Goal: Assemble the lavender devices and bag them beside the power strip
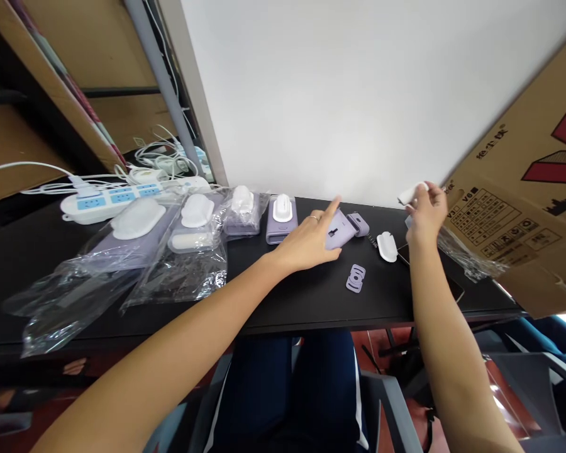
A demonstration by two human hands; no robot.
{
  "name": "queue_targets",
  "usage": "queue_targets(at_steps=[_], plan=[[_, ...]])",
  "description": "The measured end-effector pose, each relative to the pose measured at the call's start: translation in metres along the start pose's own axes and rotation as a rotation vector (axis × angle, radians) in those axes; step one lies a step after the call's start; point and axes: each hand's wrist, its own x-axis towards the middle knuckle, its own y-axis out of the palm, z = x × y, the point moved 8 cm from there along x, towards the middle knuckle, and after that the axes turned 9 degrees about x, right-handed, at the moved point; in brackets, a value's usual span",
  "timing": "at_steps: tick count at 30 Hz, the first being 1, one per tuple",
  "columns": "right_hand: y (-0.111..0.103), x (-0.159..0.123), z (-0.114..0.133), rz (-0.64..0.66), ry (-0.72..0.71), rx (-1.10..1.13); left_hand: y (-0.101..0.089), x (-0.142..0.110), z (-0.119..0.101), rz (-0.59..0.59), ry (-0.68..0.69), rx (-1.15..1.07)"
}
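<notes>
On the black table [245, 302], a white power strip [108, 204] lay behind plastic bags [179, 277] of lilac-and-white pieces. My left hand [306, 242] rested open on a lilac case [337, 229], not clenched, near a lilac bracket [355, 278]. My right hand [424, 214] pinched a small white piece [409, 194] in the air, right of a white oval cover [387, 246].

White plastic piece [409, 194] partly hidden in right hand [425, 214], cardboard box [514, 132] cut off at edge

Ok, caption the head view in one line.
Left hand touches a lilac casing on a black desk; right hand holds a white piece.
</notes>
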Motion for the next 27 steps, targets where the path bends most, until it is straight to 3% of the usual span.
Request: queue_targets(at_steps=[3, 6, 11, 19, 27], plan=[[0.038, -0.028, 0.014, 0.162, 0.153, 0.567, -0.014, -0.004, 0.011, -0.118, 0.084, -0.061], [0.06, -0.057, 0.04, 0.317, 0.187, 0.764, -0.023, -0.004, 0.021, -0.178, 0.125, -0.06], [0.072, -0.083, 0.061, 0.454, 0.133, 0.726, -0.031, -0.003, 0.02, -0.206, 0.187, -0.033], [0.079, -0.094, 0.064, 0.498, 0.032, 0.638, -0.029, -0.004, 0.017, -0.175, 0.182, 0.206], [0.083, -0.095, 0.062, 0.552, 0.027, 0.532, -0.034, -0.003, 0.021, -0.155, 0.139, 0.254]])
